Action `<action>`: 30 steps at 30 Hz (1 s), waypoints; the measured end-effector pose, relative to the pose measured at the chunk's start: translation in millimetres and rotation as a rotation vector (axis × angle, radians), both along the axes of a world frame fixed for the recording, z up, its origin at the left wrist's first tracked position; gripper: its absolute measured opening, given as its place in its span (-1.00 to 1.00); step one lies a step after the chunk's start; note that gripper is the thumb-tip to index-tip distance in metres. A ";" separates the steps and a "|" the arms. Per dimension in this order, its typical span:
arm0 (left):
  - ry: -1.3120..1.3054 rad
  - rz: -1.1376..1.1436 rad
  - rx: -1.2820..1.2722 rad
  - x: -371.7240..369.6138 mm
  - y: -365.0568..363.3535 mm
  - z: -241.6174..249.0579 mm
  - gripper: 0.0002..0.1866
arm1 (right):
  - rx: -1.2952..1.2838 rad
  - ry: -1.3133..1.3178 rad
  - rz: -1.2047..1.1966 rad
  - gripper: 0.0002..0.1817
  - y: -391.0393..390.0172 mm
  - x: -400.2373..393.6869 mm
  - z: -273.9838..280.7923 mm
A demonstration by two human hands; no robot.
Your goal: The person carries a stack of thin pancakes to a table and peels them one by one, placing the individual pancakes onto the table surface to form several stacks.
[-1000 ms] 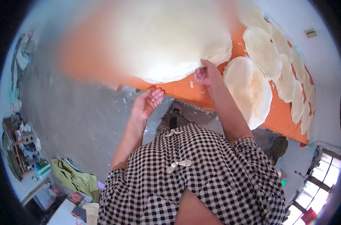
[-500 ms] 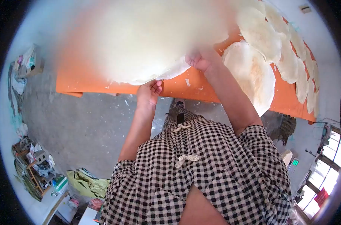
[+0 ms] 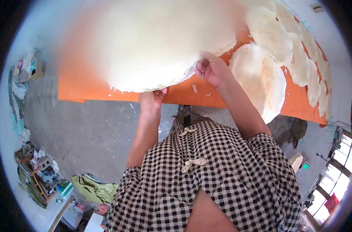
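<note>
Large, pale, thin round flatbreads point(image 3: 145, 65) lie in a layered pile on an orange-covered table point(image 3: 199, 94); a blur over the lens smears their upper part. My left hand point(image 3: 152, 99) is at the near edge of the pile, its fingers closed on the rim of a flatbread. On the right side, my right hand point(image 3: 211, 70) has its fingers curled and pinched on the same rim. Exactly how many layers each hand grips is hidden. Beside my right forearm lies another flatbread point(image 3: 257, 81), browned in the middle and overhanging the table's front edge.
More flatbreads point(image 3: 270, 36) overlap across the right part of the table. Grey concrete floor point(image 3: 87, 135) lies below, with a yellow-green sheet point(image 3: 92, 189) and a cluttered shelf point(image 3: 38, 174) at left. A window point(image 3: 334, 178) is at lower right.
The near rim of the top flatbread has come slightly toward me. My left hand has shifted a little down, and my right hand slightly right and down along the edge.
</note>
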State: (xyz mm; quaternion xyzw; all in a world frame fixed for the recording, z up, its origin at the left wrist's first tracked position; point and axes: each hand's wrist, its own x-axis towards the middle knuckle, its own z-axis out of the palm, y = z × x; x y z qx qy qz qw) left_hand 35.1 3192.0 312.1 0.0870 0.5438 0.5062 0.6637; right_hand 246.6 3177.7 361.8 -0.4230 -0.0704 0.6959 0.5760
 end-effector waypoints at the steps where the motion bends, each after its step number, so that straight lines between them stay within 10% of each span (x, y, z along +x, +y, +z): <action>1: 0.049 -0.029 0.000 -4.0 -1.9 -2.9 -0.78 | -0.008 -0.011 0.006 -0.86 -2.4 -1.1 2.1; 6: 0.212 0.002 0.016 -7.6 -13.2 0.3 -0.74 | -0.002 -0.002 0.007 -0.85 -5.0 -2.9 2.1; 15: -0.369 -0.078 -0.036 -8.6 17.7 -21.0 -0.69 | -0.056 0.027 -0.017 -0.86 9.5 12.0 -11.4; 30: -0.064 -0.151 0.017 63.9 82.1 38.9 -0.77 | 0.027 -0.181 0.200 -0.72 -35.5 52.7 -74.6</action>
